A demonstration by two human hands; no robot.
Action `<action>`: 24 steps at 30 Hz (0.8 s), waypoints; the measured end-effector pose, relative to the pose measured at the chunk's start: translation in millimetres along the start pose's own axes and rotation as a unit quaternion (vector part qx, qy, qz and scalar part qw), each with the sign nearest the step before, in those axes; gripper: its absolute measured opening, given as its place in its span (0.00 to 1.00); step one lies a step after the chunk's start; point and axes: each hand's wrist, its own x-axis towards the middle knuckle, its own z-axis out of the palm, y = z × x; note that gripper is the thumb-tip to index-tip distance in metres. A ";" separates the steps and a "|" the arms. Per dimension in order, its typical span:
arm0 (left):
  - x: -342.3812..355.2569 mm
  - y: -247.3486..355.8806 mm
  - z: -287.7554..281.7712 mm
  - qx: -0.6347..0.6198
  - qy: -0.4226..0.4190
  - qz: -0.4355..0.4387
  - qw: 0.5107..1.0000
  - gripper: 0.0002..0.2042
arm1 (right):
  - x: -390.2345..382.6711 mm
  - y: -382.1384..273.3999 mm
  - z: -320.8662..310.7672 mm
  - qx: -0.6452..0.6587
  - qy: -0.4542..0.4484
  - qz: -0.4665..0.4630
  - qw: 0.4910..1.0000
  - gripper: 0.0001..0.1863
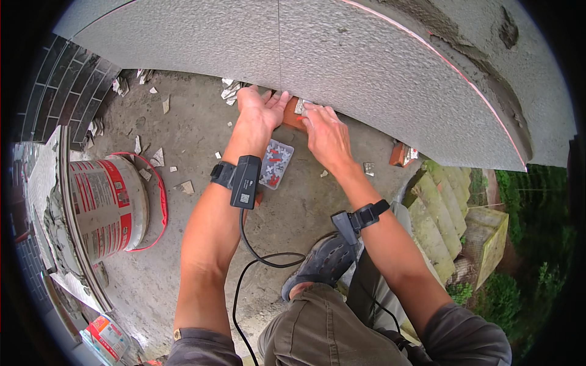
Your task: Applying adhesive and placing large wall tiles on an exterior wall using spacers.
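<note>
A large pale textured tile [360,67] stands against the wall, with its lower edge just above the concrete. My left hand [261,108] is palm up at that edge, fingers stretched out and partly hidden near the tile. Beside it, my right hand [328,133] has thumb and fingers drawn together at the edge; a bit of red shows at the thumb, too small to name. Between the hands lies an orange brick [292,118] with a small tile shard [300,106] on it. Below my left hand sits a clear plastic box [276,163] of white cross spacers and red pieces.
A white and red bucket [101,204] with a red handle lies at the left, beside a mortar-smeared board [52,213]. Tile shards [157,157] are scattered on the concrete floor [195,128]. Another brick [401,154] supports the tile's right part. Mossy roof tiles [436,210] lie right.
</note>
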 end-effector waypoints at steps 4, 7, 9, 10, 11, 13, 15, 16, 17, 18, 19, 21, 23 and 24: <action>-2.0 0.7 1.0 0.000 0.004 0.000 1.000 0.30 | -1.2 -1.5 -0.8 0.029 0.061 -0.012 0.998 0.11; -8.5 0.7 4.0 0.000 0.009 0.005 1.000 0.30 | -5.6 -7.9 -4.8 0.076 0.096 0.057 0.991 0.10; -16.5 -3.3 9.0 -0.001 0.011 0.008 1.000 0.30 | -6.4 -5.8 -3.4 0.091 0.105 0.124 0.983 0.09; -23.8 -5.3 12.5 0.009 0.015 0.023 1.000 0.30 | -5.1 -3.6 -0.6 0.109 0.122 0.152 0.975 0.09; -28.5 -7.0 15.3 0.019 0.019 0.038 0.999 0.30 | -4.5 -0.9 1.5 0.126 0.140 0.181 0.965 0.09; -21.9 -3.9 12.7 0.011 0.017 0.024 0.999 0.30 | -2.1 -4.4 5.6 0.184 0.139 0.222 0.947 0.09; -14.8 1.8 5.7 0.004 0.016 0.014 1.000 0.30 | 3.1 -14.2 7.3 0.244 0.136 0.262 0.924 0.09; -14.3 1.7 5.0 0.003 0.011 0.013 1.000 0.30 | 4.7 -15.1 7.2 0.243 0.120 0.283 0.920 0.09; -13.7 1.8 4.5 0.002 0.005 0.013 1.000 0.30 | 6.3 -15.5 7.2 0.241 0.104 0.304 0.916 0.09; -13.3 1.7 3.9 0.002 0.006 0.013 1.000 0.30 | 6.8 -13.5 9.8 0.241 0.103 0.304 0.916 0.09; -15.8 -0.2 6.3 0.007 0.002 0.015 1.000 0.30 | 7.1 -9.5 11.9 0.192 0.108 0.274 0.936 0.08; -21.1 -3.6 10.4 0.011 -0.002 0.016 1.000 0.30 | 5.3 -2.1 15.3 0.141 0.112 0.244 0.953 0.09; -29.2 -3.0 12.6 0.025 0.003 0.033 0.999 0.30 | 5.3 -2.9 16.1 0.071 0.121 0.183 0.973 0.09; -30.3 -2.3 12.7 0.025 0.004 0.033 0.999 0.30 | 5.3 -3.2 16.6 0.071 0.121 0.183 0.973 0.09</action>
